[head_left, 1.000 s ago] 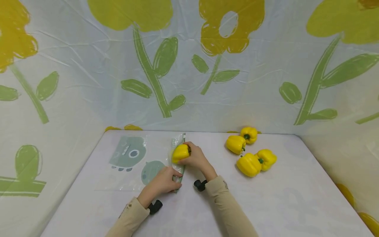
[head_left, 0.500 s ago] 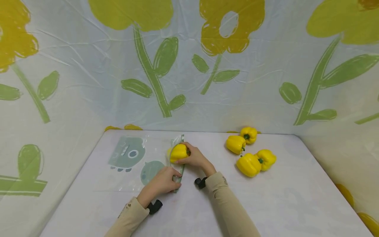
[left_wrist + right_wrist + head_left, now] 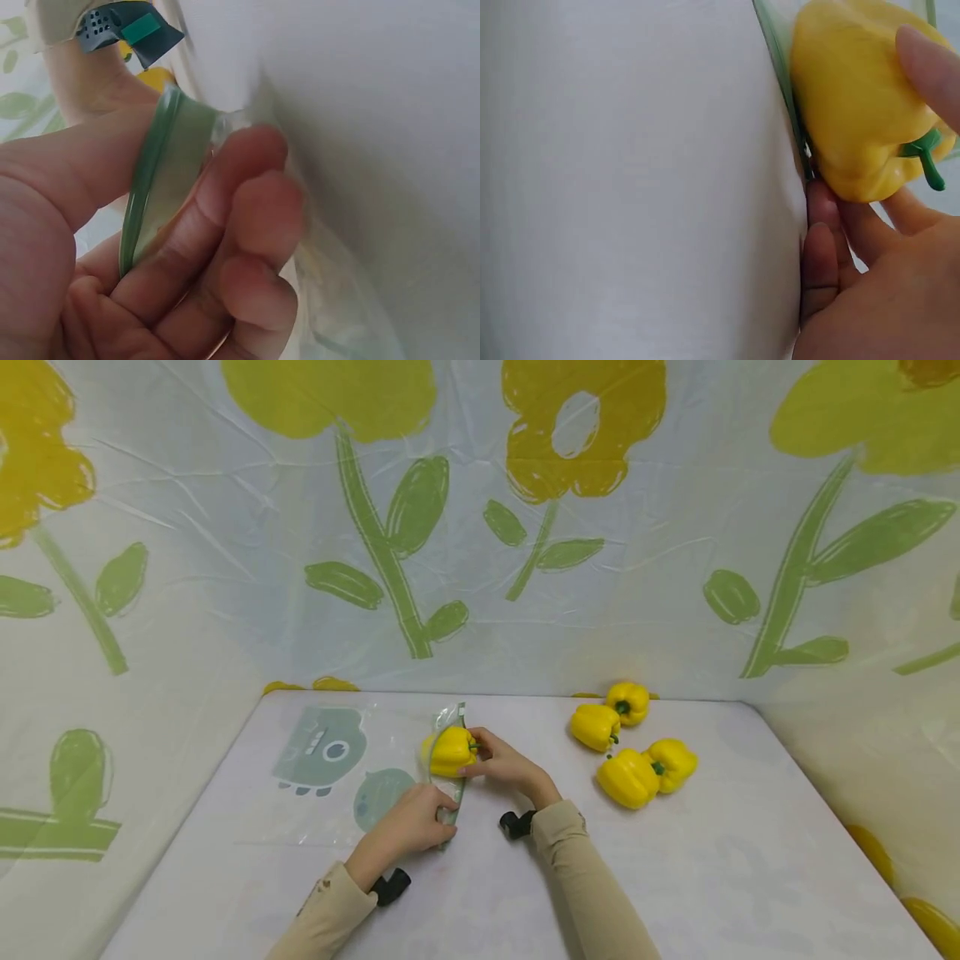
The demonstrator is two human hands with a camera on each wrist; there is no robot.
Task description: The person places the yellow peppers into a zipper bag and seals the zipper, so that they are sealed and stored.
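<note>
A clear zip bag (image 3: 401, 735) printed with pale green cartoon figures lies flat, its mouth to the right. My left hand (image 3: 412, 818) pinches the near end of that mouth; the left wrist view shows the green zip strip (image 3: 154, 180) between thumb and curled fingers. A yellow bell pepper (image 3: 450, 752) lies in the bag's mouth, blunt end inward, green stem facing right. My right hand (image 3: 510, 768) holds it by the stem end, thumb and fingers on opposite sides. In the right wrist view, some fingers sit under the pepper (image 3: 862, 97) beside the bag's edge.
Several more yellow bell peppers (image 3: 628, 778) lie right of centre, towards the back of the white-covered table (image 3: 750, 860). A flower-printed curtain (image 3: 600, 610) stands behind the table and along both sides. Each wrist carries a small black camera (image 3: 516, 825).
The pepper has moved slightly left into the bag's mouth. My right hand has then drawn back a little to the right, so the stem shows more. The left hand keeps its place.
</note>
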